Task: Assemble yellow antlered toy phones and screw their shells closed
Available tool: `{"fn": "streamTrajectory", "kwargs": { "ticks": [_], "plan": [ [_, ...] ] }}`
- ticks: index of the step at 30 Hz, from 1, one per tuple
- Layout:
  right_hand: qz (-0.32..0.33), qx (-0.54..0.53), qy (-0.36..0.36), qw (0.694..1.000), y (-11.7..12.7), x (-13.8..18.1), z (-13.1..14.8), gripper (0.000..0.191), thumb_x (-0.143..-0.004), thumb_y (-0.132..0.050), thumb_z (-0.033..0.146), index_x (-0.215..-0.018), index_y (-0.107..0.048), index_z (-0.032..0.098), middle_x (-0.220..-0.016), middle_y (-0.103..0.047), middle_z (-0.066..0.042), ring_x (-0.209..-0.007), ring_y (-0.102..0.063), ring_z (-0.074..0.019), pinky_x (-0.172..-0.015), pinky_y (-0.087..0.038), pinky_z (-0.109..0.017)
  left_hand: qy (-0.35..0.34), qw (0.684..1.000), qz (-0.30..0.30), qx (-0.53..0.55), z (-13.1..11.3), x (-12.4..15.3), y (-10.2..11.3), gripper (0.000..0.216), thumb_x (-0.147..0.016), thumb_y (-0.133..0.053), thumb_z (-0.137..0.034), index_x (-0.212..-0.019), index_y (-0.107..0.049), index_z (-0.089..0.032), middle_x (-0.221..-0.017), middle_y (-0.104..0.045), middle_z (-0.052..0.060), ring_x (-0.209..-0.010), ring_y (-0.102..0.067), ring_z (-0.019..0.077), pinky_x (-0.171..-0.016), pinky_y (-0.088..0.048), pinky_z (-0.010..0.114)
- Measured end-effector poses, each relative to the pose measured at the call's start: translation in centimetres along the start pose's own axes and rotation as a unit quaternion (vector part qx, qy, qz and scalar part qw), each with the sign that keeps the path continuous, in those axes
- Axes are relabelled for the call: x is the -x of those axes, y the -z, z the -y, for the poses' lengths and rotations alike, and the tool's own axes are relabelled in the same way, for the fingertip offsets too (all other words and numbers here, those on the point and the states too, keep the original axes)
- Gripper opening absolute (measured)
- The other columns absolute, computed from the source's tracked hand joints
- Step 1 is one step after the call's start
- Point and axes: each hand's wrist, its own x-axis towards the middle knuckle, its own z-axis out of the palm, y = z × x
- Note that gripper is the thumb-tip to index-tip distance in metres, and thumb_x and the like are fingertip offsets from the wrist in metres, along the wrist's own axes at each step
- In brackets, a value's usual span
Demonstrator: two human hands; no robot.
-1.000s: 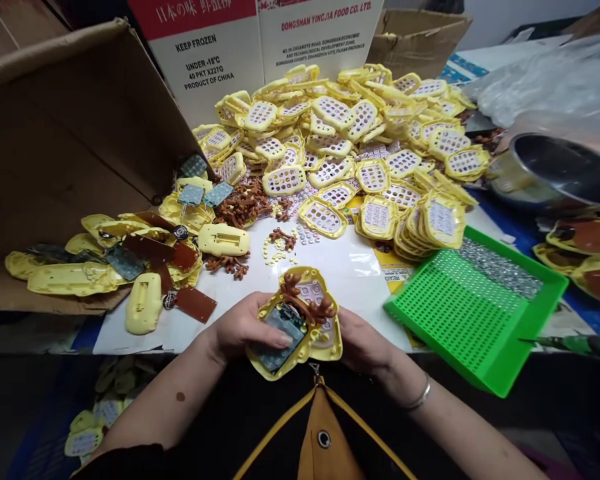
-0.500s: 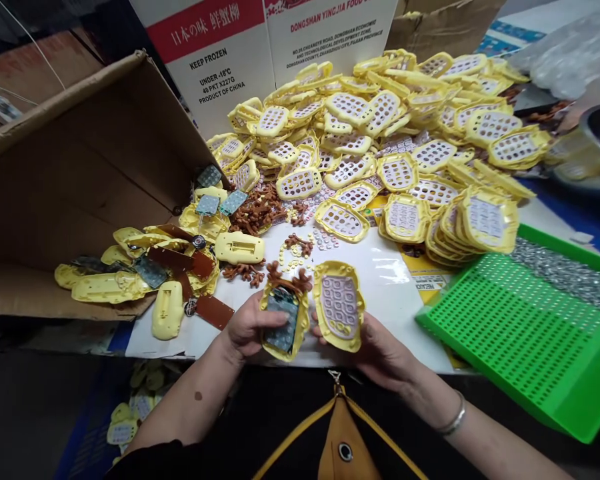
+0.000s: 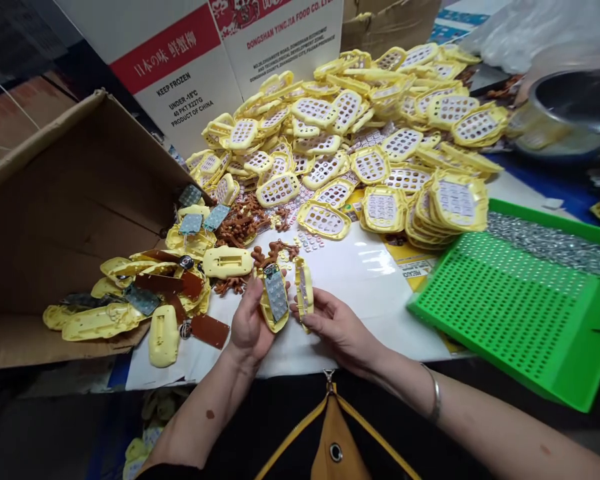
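My left hand (image 3: 250, 327) grips a yellow plastic shell half (image 3: 281, 325) by its left side. Inside that shell lies a grey-green circuit board (image 3: 276, 293), and brown antler-shaped pieces (image 3: 267, 257) stick out at its top. Close to its right, my right hand (image 3: 337, 327) holds a yellow keypad shell half (image 3: 304, 293) between thumb and fingers. This half is turned nearly edge-on, with its pale keypad side facing the other shell. A narrow gap separates the two halves.
A large heap of yellow keypad shells (image 3: 320, 113) fills the back of the table. Shells with boards spill from a cardboard box (image 3: 70, 220) at left. Loose brown antlers (image 3: 240, 223) lie mid-table. A green perforated tray (image 3: 500, 307) with many small screws (image 3: 550, 243) stands at right.
The right-hand keypad half has turned from facing me to edge-on, its inner side towards the left-hand shell. The left-hand shell has tilted, and my left thumb has come off the board.
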Motion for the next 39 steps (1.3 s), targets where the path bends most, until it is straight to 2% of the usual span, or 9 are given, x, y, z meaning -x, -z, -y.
{"fn": "streamTrajectory", "kwargs": {
  "ticks": [5,11,23,26,29,31,33,36,39],
  "plan": [
    [-0.022,-0.004,-0.01,1.0,-0.4,-0.3,-0.4,0.066,-0.057,-0.086,0.029,-0.115,-0.058,0.019,-0.117,-0.068,-0.008,-0.108,-0.063,-0.0222,-0.103,-0.044,-0.041,-0.068,0.996,0.011,-0.06,1.0,0.2,-0.8,0.061,-0.077,-0.071,-0.029,-0.134,-0.05,-0.03,-0.121,-0.067,0.005,-0.117,-0.059,0.0206,-0.104,-0.041,0.033],
    [-0.053,0.017,-0.004,0.998,-0.6,-0.3,-0.7,0.07,-0.052,-0.088,0.028,-0.112,-0.054,0.019,-0.115,-0.067,-0.009,-0.109,-0.062,-0.0219,-0.104,-0.044,-0.042,-0.059,0.987,0.019,-0.148,1.6,0.3,-1.0,0.063,-0.069,-0.078,-0.036,-0.128,-0.055,-0.037,-0.131,-0.061,-0.001,-0.127,-0.05,0.0161,-0.101,-0.041,0.025],
    [-0.021,0.042,0.012,0.999,0.1,-0.1,-0.7,0.064,-0.052,-0.088,0.026,-0.106,-0.053,0.02,-0.113,-0.066,-0.009,-0.112,-0.061,-0.0225,-0.103,-0.044,-0.042,-0.041,0.981,0.054,-0.182,2.1,1.0,-1.4,0.058,-0.08,-0.065,-0.048,-0.134,-0.051,-0.031,-0.149,-0.043,0.002,-0.14,-0.033,0.0194,-0.111,-0.029,0.027],
    [0.015,0.044,0.007,0.999,0.5,0.1,-0.5,0.062,-0.054,-0.087,0.027,-0.107,-0.054,0.021,-0.111,-0.065,-0.006,-0.107,-0.062,-0.0195,-0.102,-0.044,-0.039,-0.014,0.983,0.055,-0.172,1.2,0.7,-0.8,0.059,-0.078,-0.069,-0.043,-0.134,-0.051,-0.032,-0.144,-0.05,0.004,-0.135,-0.041,0.0199,-0.108,-0.034,0.029],
    [0.122,0.058,-0.036,0.99,0.9,0.4,0.1,0.06,-0.057,-0.085,0.032,-0.108,-0.057,0.019,-0.099,-0.066,-0.002,-0.094,-0.063,-0.015,-0.092,-0.048,-0.032,0.04,0.981,0.092,-0.165,0.1,0.4,0.4,0.069,-0.062,-0.083,-0.034,-0.126,-0.058,-0.027,-0.124,-0.066,0.008,-0.113,-0.061,0.0223,-0.094,-0.046,0.03],
    [0.202,0.106,-0.037,0.973,1.0,0.7,0.7,0.051,-0.067,-0.077,0.044,-0.106,-0.059,0.017,-0.089,-0.064,-0.001,-0.083,-0.061,-0.0135,-0.08,-0.05,-0.029,0.068,0.98,0.119,-0.142,-0.3,0.2,1.0,0.061,-0.053,-0.087,-0.032,-0.109,-0.067,-0.02,-0.104,-0.073,0.009,-0.093,-0.068,0.0229,-0.085,-0.051,0.032],
    [0.214,0.237,0.023,0.947,1.0,1.1,1.5,0.048,-0.076,-0.066,0.053,-0.107,-0.058,0.016,-0.092,-0.064,-0.004,-0.082,-0.059,-0.0155,-0.075,-0.049,-0.03,0.078,0.982,0.114,-0.128,-0.2,0.1,1.2,0.046,-0.052,-0.087,-0.032,-0.093,-0.071,-0.016,-0.087,-0.075,0.008,-0.079,-0.069,0.0218,-0.078,-0.053,0.033],
    [0.117,0.5,0.12,0.85,0.6,1.5,2.2,0.05,-0.086,-0.052,0.053,-0.115,-0.054,0.012,-0.1,-0.066,-0.014,-0.086,-0.06,-0.0227,-0.077,-0.048,-0.038,0.07,0.988,0.068,-0.12,0.5,0.1,0.8,0.035,-0.052,-0.086,-0.027,-0.082,-0.071,-0.015,-0.077,-0.074,0.005,-0.071,-0.067,0.018,-0.072,-0.052,0.029],
    [0.056,0.64,0.15,0.751,0.5,1.7,2.1,0.045,-0.094,-0.034,0.048,-0.106,-0.055,0.01,-0.083,-0.068,-0.015,-0.071,-0.062,-0.0236,-0.065,-0.047,-0.036,0.074,0.991,0.042,-0.105,1.0,0.2,0.2,0.035,-0.048,-0.087,-0.023,-0.078,-0.071,-0.014,-0.074,-0.072,0.003,-0.068,-0.065,0.0157,-0.07,-0.051,0.026]
  ]
}}
